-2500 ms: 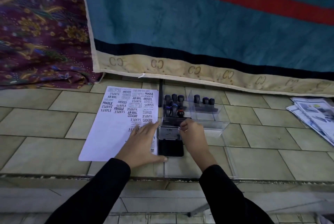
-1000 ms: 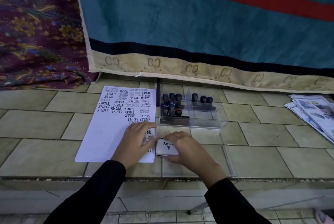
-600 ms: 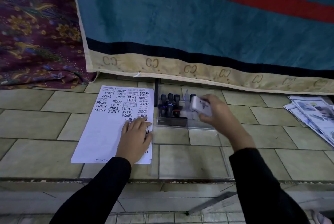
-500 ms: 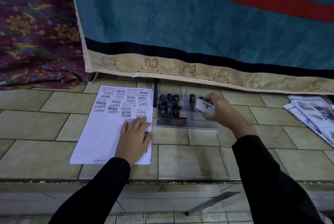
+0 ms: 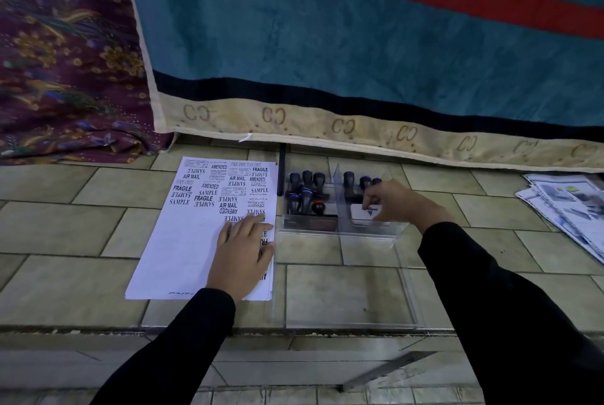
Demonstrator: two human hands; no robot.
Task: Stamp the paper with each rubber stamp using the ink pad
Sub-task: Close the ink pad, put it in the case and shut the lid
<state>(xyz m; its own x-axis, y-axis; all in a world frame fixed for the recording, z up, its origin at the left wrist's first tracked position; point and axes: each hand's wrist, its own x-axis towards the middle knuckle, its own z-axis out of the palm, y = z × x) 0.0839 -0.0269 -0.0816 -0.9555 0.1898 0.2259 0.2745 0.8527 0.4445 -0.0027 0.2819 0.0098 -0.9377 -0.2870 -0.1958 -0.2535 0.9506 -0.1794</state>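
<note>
The tiled bench (image 5: 65,231) runs from a chipped near edge back to hanging cloth. Nearest on it lies a flat clear lid (image 5: 408,290), just right of the paper (image 5: 183,241). The left hand (image 5: 243,252) rests on the paper's right side with its fingers straight and spread, gripping nothing and covering several of the printed words.

If that ink is fresh, the palm could smear it, and any slide of the hand would drag the sheet. Beyond the lid stands the clear box (image 5: 372,230). There the right hand (image 5: 397,205) reaches into the right compartment and pinches the ink pad (image 5: 366,212). The pad is closed, its white logo face up. A loose pinch could let it drop against the box wall, or it could knock the stamps (image 5: 361,180) standing just behind it. With the pad shut, no stamp can be inked until it comes out and is opened again.

The pad sits under and in front of the curled fingers (image 5: 367,198), which hook over its far edge. The near edge sits low behind the box's front wall. Whether it already rests on the box floor I cannot tell.

More stamps (image 5: 305,192) fill the left compartment. Printed sheets (image 5: 568,205) lie well to the right. Farthest back hang a teal blanket (image 5: 327,45) and a patterned cloth (image 5: 65,61).
</note>
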